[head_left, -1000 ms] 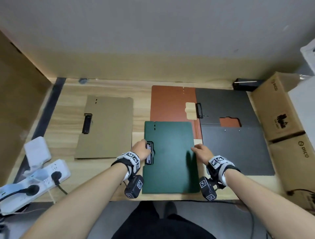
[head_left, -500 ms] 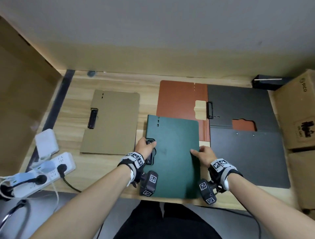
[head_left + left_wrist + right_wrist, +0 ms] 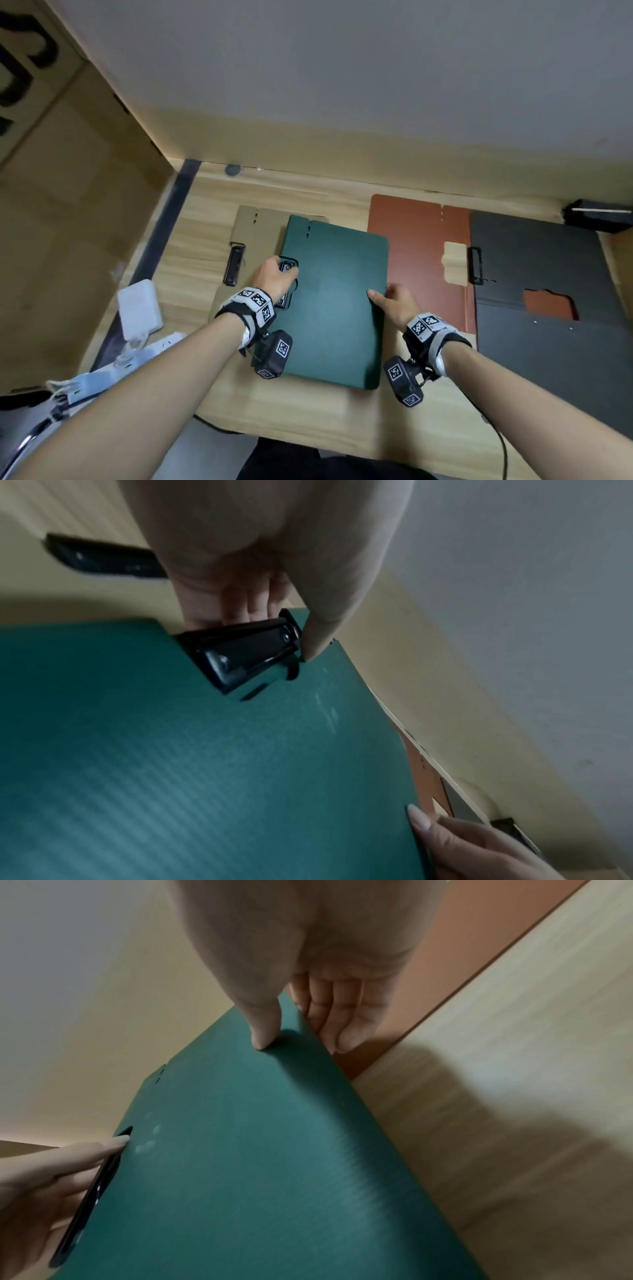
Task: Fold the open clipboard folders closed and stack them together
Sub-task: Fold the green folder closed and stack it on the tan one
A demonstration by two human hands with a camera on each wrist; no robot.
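Note:
A closed dark green clipboard folder (image 3: 334, 301) is held above the desk, tilted, partly over a closed tan folder (image 3: 255, 226) with a black clip (image 3: 234, 265). My left hand (image 3: 275, 279) grips the green folder's left edge at its black clip (image 3: 245, 654), thumb on top, fingers underneath. My right hand (image 3: 394, 305) pinches its right edge (image 3: 308, 1031), thumb on top and fingers below. To the right lie an open rust-brown folder (image 3: 416, 253) and an open dark grey folder (image 3: 548, 308), which overlap.
A white power strip and adapter (image 3: 138, 310) with cables lie at the desk's left front. Cardboard (image 3: 61, 212) stands at the left, a wall at the back. A black box (image 3: 597, 219) sits at the far right corner. The wooden desk edge (image 3: 308, 435) runs near me.
Both hands have lifted the green folder and carried it left and away from me, from in front of the brown folder until it overlaps the tan folder. The head view has swung left.

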